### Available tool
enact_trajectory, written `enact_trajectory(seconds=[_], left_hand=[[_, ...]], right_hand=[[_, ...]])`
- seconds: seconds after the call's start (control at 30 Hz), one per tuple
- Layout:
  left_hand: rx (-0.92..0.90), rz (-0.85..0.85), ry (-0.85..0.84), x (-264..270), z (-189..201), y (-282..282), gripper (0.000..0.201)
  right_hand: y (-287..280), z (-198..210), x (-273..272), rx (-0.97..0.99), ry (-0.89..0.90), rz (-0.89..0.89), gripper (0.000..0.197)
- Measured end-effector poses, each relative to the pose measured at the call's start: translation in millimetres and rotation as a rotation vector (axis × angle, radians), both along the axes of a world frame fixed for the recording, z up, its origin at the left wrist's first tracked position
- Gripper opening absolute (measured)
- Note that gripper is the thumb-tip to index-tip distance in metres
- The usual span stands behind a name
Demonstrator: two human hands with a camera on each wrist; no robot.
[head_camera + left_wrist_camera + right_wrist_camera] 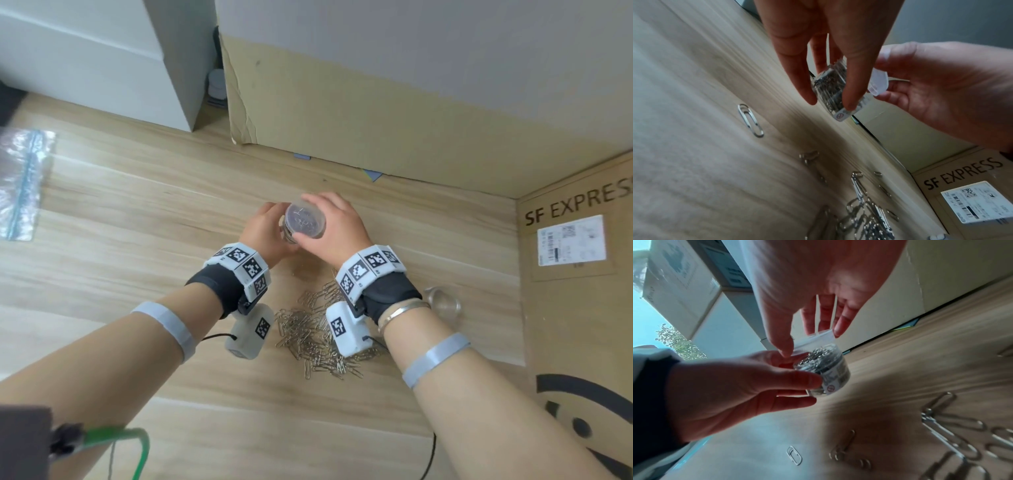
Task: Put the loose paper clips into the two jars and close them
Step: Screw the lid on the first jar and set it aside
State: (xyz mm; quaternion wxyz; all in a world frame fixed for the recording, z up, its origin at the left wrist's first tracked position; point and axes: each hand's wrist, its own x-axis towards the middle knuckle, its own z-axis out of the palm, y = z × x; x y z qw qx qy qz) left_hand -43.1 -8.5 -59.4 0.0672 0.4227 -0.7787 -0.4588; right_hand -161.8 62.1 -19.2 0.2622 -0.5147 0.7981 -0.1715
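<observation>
A small clear jar (826,371) packed with paper clips is held above the wooden table between both hands. My left hand (272,224) grips the jar's body (830,87) with thumb and fingers. My right hand (323,219) pinches the clear lid (815,339) by its rim, right at the jar's mouth and tilted on it. From the head view the lid (305,222) covers the jar. A pile of loose paper clips (317,330) lies on the table below my wrists. The second jar (443,303), clear and open, sits to the right of the pile.
A tall cardboard box (376,102) stands right behind the hands, and an SF EXPRESS box (575,246) walls off the right side. A clear zip bag (24,181) lies at the far left. Single clips (750,121) lie scattered near the pile.
</observation>
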Motion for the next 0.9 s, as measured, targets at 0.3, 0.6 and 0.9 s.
enact_trajectory(seconds=[0.3,0.6,0.9], left_hand=[[0.018,-0.025,0.02,-5.4,5.1,1.9,0.063],[-0.015,-0.073,-0.001,-7.6,12.8,4.8,0.063],[0.005,-0.099,-0.027,-12.9,15.5,15.1,0.069]], right_hand=[[11.0,0.4,-6.8,0.035,-0.03,-0.013,0.062],[9.3,3.5,-11.1,0.111,0.015,-0.023,0.063],[5.9,11.1,-15.1,0.305,0.282,-0.13,0.072]])
